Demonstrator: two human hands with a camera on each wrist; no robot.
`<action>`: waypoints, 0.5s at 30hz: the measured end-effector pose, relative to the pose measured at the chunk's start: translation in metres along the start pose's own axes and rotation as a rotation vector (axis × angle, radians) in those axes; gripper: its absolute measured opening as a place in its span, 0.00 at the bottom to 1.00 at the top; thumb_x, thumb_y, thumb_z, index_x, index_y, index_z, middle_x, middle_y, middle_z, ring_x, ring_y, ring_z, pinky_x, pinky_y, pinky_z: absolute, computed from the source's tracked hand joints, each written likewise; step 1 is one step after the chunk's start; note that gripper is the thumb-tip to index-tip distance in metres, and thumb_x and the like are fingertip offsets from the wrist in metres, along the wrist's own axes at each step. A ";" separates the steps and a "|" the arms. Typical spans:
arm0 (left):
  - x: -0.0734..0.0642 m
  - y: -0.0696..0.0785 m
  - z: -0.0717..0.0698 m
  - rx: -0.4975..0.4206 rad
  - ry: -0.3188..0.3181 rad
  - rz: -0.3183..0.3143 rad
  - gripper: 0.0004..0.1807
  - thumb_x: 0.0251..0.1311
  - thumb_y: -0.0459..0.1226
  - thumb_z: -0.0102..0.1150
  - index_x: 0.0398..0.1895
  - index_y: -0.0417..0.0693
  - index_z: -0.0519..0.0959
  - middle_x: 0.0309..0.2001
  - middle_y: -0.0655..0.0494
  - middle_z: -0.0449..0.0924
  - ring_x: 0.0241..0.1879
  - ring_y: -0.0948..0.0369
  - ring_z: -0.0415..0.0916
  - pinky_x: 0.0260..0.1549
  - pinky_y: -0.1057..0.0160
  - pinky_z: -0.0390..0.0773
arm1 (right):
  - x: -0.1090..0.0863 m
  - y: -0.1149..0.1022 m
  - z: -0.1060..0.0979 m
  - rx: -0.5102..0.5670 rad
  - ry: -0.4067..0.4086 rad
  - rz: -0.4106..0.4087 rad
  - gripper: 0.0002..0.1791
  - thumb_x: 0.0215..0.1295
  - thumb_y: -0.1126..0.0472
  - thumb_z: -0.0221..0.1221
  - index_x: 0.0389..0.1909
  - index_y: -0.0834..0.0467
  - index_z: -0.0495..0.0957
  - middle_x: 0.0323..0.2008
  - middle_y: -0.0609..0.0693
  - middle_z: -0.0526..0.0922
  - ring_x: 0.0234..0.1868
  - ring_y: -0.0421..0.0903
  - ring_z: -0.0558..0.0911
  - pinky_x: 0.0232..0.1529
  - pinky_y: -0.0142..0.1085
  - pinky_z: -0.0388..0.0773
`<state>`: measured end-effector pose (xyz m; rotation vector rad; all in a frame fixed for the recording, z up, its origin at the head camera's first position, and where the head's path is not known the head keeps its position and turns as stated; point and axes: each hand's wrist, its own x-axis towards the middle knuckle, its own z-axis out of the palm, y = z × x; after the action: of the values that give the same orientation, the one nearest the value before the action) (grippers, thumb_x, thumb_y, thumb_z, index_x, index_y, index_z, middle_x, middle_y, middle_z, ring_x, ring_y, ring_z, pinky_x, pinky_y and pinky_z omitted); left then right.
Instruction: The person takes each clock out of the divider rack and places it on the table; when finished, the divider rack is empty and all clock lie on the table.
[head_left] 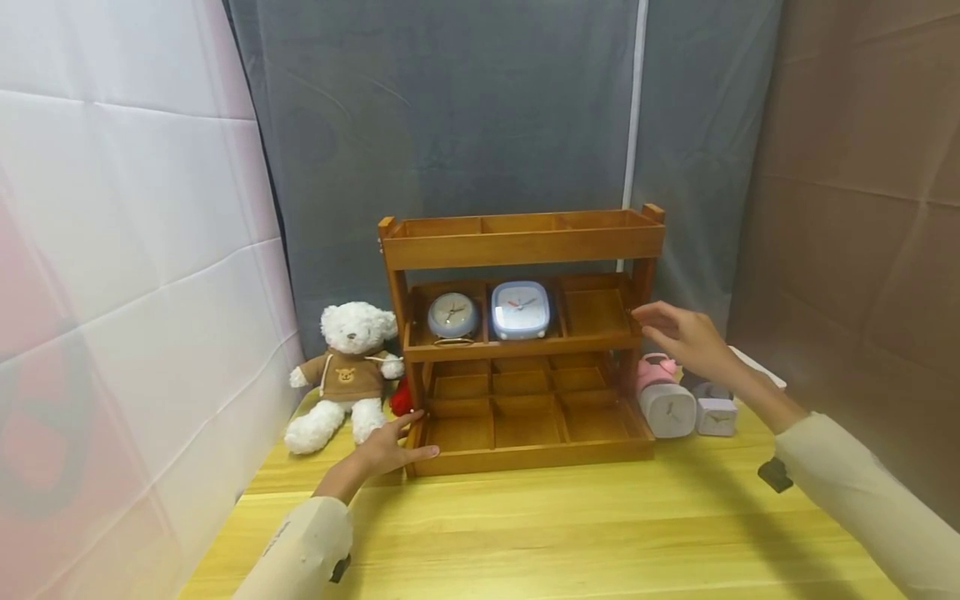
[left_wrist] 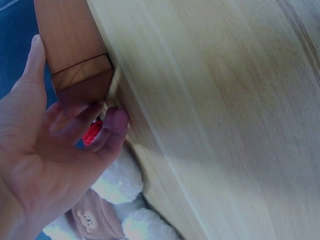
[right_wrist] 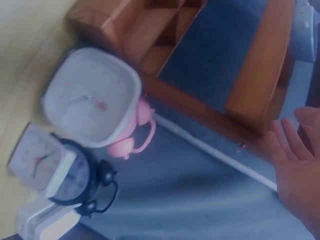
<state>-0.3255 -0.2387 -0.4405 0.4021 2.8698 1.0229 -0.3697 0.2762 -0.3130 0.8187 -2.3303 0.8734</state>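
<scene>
A brown wooden tiered shelf (head_left: 525,247) with divided trays stands on the table. Its middle tray bears a round blue-grey alarm clock (head_left: 453,317) at left and a square light-blue alarm clock (head_left: 521,310) in the centre compartment; the right one is bare. My left hand (head_left: 382,448) holds the shelf's lower left front corner, the thumb on one side and bent fingers (left_wrist: 116,125) on the other. Beside the right end of the middle tray is my right hand (head_left: 690,337), fingers loosely extended, fingertips at the shelf's side (right_wrist: 257,137). Whether they touch is hard to tell.
Left of the shelf sits a white teddy bear (head_left: 352,375) in a brown hoodie, near a red thing (head_left: 402,397). To the right stand a square white clock (head_left: 669,410), a pink twin-bell clock (head_left: 656,370), a small white clock (head_left: 716,417) and a dark twin-bell clock (right_wrist: 80,172).
</scene>
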 end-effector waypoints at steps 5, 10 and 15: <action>-0.001 0.000 -0.001 -0.005 0.000 -0.002 0.50 0.61 0.54 0.73 0.79 0.38 0.62 0.72 0.27 0.65 0.68 0.34 0.70 0.62 0.36 0.74 | 0.016 -0.013 0.008 0.019 -0.010 -0.003 0.16 0.72 0.67 0.64 0.58 0.65 0.81 0.55 0.62 0.86 0.53 0.60 0.87 0.50 0.45 0.84; -0.002 -0.001 -0.001 -0.007 0.003 -0.005 0.50 0.61 0.53 0.74 0.79 0.38 0.62 0.72 0.27 0.66 0.68 0.34 0.70 0.62 0.36 0.73 | 0.035 -0.025 0.021 0.122 -0.003 -0.005 0.16 0.72 0.68 0.64 0.58 0.66 0.80 0.57 0.64 0.84 0.55 0.62 0.86 0.53 0.39 0.82; -0.001 -0.001 -0.001 -0.024 0.001 -0.005 0.51 0.60 0.54 0.74 0.79 0.38 0.62 0.73 0.27 0.64 0.68 0.34 0.70 0.63 0.37 0.74 | 0.055 -0.039 0.035 0.183 -0.006 -0.007 0.16 0.72 0.67 0.64 0.59 0.66 0.81 0.57 0.64 0.84 0.57 0.62 0.85 0.57 0.43 0.80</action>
<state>-0.3249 -0.2400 -0.4404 0.3927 2.8551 1.0565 -0.3894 0.2086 -0.2858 0.9037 -2.2751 1.0954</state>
